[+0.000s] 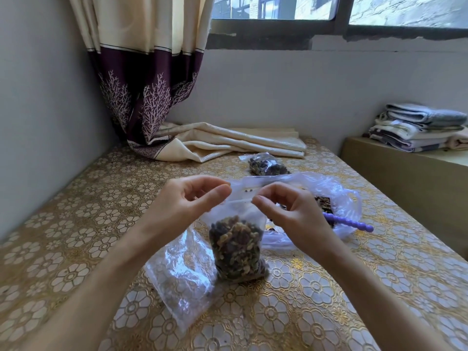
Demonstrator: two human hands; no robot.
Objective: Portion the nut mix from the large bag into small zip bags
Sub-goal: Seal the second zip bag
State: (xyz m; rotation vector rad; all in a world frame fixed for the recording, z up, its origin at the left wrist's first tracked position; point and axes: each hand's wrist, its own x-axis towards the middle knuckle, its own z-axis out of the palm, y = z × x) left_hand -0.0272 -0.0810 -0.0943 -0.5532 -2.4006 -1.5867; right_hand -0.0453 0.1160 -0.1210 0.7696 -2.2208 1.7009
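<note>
Near the front edge of the tabletop, an empty small zip bag lies flat, a little left of the middle. Just behind it, touching it, stands a filled zip bag, about half full of nut mix. The person holds this bag up by its top. The left hand pinches the zip strip at the left corner between thumb and finger. The right hand pinches the strip a bit further along, fingers curled.

It looks like the bag is being zipped shut. To do it well, I think the person should keep the bag upright, squeeze the strip hard, and slide the pinch from one corner to the other. A few bits seem stuck near the top, and they could keep the zip from closing, so shake them down first.

Behind the hands, toward the right edge, the large bag lies open with a purple scoop sticking out. Farther back sits another filled bag. At the back left corner, a curtain spills onto the tabletop.
</note>
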